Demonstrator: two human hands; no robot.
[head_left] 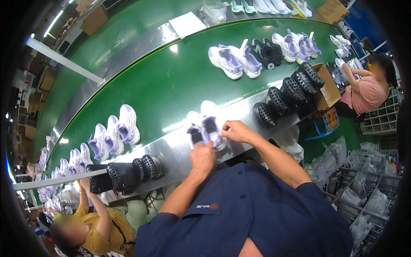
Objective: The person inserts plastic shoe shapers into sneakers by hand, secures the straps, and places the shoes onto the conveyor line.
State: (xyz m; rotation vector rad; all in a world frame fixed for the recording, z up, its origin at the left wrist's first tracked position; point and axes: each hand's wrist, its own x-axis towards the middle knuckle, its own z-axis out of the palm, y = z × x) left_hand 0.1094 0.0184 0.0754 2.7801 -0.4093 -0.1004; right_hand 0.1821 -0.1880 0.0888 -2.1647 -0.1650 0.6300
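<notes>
Navy shirt (244, 205) closest to lens, right under the near edge of the counter (173, 149); a loose hem or cuff could drag something off that edge. Far left, co-worker in mustard top (96, 233) sits close to the black boots (120, 176) crowding the counter's left stretch; an elbow bump could tip them. White-lilac trainers (128, 123) stand on the green belt (165, 96) just past the far edge; if the belt runs, a trainer angled toward the counter could snag. Mid-counter: white-lilac pair, left shoe (193, 118) and right shoe (209, 109), side by side, toes at about the far edge; can't tell if flat or lifted. Left hand (202, 157) at the heels, fingers bent; can't tell if gripping. Right hand (235, 130) has thumb and forefinger pinched on the right shoe's collar; hard pull could crease it or skew the pair. Right: black clogs (293, 92) packed up to the carton (329, 88); a backswing of that arm could knock the nearest off.
</notes>
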